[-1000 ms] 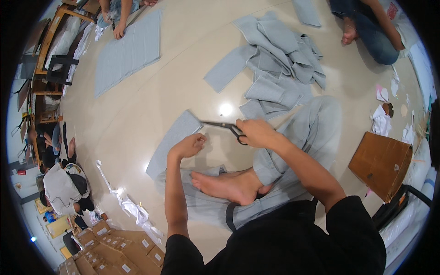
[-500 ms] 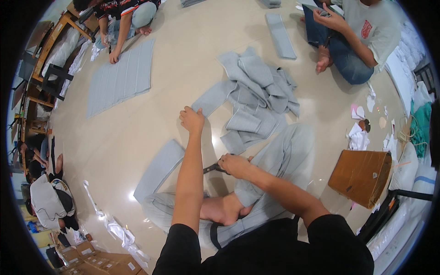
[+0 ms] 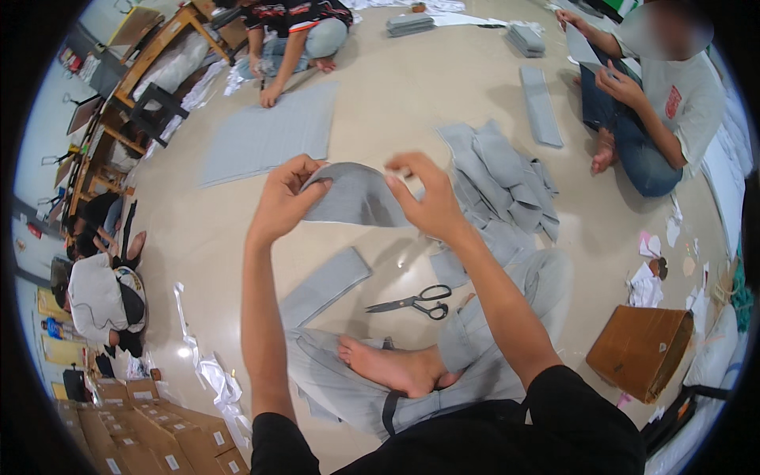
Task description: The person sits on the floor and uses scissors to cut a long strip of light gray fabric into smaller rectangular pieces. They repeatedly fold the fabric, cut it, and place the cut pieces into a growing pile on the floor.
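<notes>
In front of me, a grey fabric strip [image 3: 352,196] is raised above the floor and bows upward. My left hand [image 3: 283,198] pinches its left end between thumb and fingers. At the strip's right end is my right hand [image 3: 431,196], thumb and forefinger apart; part of that end is hidden behind it. Black-handled scissors [image 3: 412,302] lie on the floor by my bent leg, blades partly spread. A folded grey strip [image 3: 326,286] rests left of them. Beyond my right hand sits a loose heap of grey fabric strips [image 3: 507,174].
A co-worker bends over a wide grey fabric sheet [image 3: 273,131] at far left; another sits at far right holding a pale piece. Stacked grey strips [image 3: 526,41] lie at the back. A brown box [image 3: 640,348] stands at right, white scraps [image 3: 218,380] at left.
The scissors have left my right hand and lie on the floor. My left hand has lifted a strip, and my right hand has risen beside it. The view has shifted left.
</notes>
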Demonstrator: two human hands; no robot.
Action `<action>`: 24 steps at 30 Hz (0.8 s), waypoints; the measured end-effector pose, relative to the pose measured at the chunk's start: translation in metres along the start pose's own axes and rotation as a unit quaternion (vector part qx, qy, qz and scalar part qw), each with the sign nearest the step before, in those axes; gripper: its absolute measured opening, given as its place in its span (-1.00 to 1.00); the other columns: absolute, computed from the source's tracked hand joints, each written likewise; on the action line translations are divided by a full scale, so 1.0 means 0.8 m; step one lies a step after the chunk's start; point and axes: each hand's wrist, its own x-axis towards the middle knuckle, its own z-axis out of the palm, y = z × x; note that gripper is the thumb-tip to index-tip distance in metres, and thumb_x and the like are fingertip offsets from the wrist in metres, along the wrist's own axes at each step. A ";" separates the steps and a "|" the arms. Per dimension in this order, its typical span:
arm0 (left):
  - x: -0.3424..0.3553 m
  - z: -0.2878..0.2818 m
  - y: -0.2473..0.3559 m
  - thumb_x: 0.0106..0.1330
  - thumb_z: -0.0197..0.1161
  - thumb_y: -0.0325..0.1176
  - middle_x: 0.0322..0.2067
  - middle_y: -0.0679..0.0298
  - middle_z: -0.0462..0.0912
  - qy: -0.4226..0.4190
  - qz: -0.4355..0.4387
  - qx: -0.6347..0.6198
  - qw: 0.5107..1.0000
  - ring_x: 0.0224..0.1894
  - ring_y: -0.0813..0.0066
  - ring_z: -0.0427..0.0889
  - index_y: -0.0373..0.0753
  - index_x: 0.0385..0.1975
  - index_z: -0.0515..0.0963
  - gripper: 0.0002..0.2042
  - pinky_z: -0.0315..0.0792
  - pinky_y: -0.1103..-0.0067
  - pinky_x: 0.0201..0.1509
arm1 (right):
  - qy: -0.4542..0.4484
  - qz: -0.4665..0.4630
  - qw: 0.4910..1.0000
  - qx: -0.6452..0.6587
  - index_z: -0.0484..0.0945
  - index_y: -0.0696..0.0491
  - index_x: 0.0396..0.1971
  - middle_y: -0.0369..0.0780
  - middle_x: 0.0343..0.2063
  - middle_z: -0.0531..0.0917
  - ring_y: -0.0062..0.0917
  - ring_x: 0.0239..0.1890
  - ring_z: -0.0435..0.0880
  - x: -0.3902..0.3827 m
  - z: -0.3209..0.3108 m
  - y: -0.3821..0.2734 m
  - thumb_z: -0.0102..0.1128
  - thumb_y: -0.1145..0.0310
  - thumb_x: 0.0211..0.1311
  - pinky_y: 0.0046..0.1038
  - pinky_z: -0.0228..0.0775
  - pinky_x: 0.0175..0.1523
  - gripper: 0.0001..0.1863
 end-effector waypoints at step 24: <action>-0.395 -0.270 -0.130 0.34 0.42 -0.17 -0.06 0.17 0.68 0.566 -0.174 0.021 0.806 -0.14 0.48 0.64 -0.45 0.15 0.52 -0.47 0.49 0.60 -0.10 | -0.337 0.360 0.841 0.224 0.69 0.22 -0.20 -0.28 -0.46 0.69 -0.64 -0.46 0.65 -0.087 0.215 0.027 0.47 0.24 0.29 -0.54 0.54 -0.32 -0.67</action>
